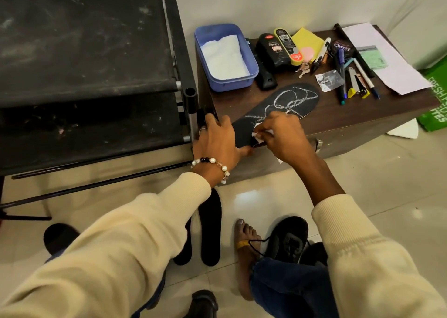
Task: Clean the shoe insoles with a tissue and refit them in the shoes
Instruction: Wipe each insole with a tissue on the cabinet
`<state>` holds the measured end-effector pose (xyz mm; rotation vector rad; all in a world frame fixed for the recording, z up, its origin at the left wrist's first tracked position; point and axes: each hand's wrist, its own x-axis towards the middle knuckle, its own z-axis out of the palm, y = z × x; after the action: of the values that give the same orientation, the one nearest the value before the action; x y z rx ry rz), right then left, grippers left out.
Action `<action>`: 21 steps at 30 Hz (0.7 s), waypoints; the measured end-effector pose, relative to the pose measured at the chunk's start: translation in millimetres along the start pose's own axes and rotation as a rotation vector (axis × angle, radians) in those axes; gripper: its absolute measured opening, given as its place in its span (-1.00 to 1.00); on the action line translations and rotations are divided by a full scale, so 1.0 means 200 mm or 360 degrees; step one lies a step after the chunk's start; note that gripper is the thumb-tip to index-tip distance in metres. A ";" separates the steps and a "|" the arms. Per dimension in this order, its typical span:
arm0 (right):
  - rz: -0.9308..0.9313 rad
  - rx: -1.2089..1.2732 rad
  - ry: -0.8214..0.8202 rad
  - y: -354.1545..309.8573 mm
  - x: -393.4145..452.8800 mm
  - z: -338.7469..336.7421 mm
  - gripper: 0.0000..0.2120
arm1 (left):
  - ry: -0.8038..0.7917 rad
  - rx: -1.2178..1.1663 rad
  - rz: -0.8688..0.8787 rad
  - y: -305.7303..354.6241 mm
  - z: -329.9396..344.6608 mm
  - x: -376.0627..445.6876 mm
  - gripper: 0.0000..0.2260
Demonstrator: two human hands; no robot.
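Dark bench [338,121] on tiled floor: insole [278,109] runs from hands toward two o'clock; left hand [217,141] grips its heel, right hand [283,136] pinches tissue [257,134] there.

Polish bottles [278,49], pens [348,75] on cabinet [362,117].

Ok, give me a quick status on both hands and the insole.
Left hand holds insole heel steady on cabinet. Right hand pinches tissue, wiping insole. Two more insoles wait on floor. Nothing in the way.

Blue tub [251,61], polish bottles [271,51] crowd cabinet rear.
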<state>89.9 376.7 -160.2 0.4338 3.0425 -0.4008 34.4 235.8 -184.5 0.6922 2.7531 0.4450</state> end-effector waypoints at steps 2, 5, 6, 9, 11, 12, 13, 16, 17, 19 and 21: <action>-0.0139 0.0039 -0.0069 -0.01 -0.02 -0.03 -0.78 | 0.0044 0.0037 0.0045 0.01 0.02 -0.01 -0.30; -0.0146 0.0087 -0.0056 0.01 -0.02 -0.03 -0.79 | 0.0051 0.0032 0.0043 0.03 0.02 0.00 -0.34; -0.0058 0.0092 0.0002 0.02 -0.01 -0.03 -0.80 | 0.0043 0.0022 0.0031 0.03 0.02 0.00 -0.35; 0.0237 -0.0032 0.0136 0.05 0.02 0.00 -0.78 | 0.0026 0.0018 0.0024 0.04 0.01 0.00 -0.35; 0.0198 -0.0088 0.0146 0.01 0.03 0.02 -0.76 | 0.0030 0.0023 0.0030 0.03 0.01 0.00 -0.34; 0.0093 -0.0080 0.0118 -0.02 0.04 0.03 -0.75 | 0.0032 0.0018 0.0036 0.03 0.01 0.00 -0.35; -0.0033 -0.0067 0.0060 -0.05 0.04 0.03 -0.75 | 0.0034 0.0009 0.0045 0.03 0.01 0.01 -0.36; -0.0245 -0.0116 -0.0072 -0.09 0.06 0.04 -0.75 | 0.0039 0.0003 0.0053 0.01 0.01 0.01 -0.38; -0.0202 -0.0119 -0.0038 -0.07 0.06 0.04 -0.76 | 0.0033 0.0010 0.0049 0.01 0.01 0.01 -0.37; 0.0034 -0.0121 0.0094 0.01 0.07 0.03 -0.78 | 0.0016 0.0023 0.0044 0.01 0.01 0.01 -0.34; 0.0262 -0.0115 0.0155 0.06 0.06 0.03 -0.78 | 0.0008 0.0010 0.0048 0.01 0.01 0.01 -0.34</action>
<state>81.7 390.5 -169.6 0.7126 3.0708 -0.2679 34.4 239.6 -185.7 0.7362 2.7532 0.4455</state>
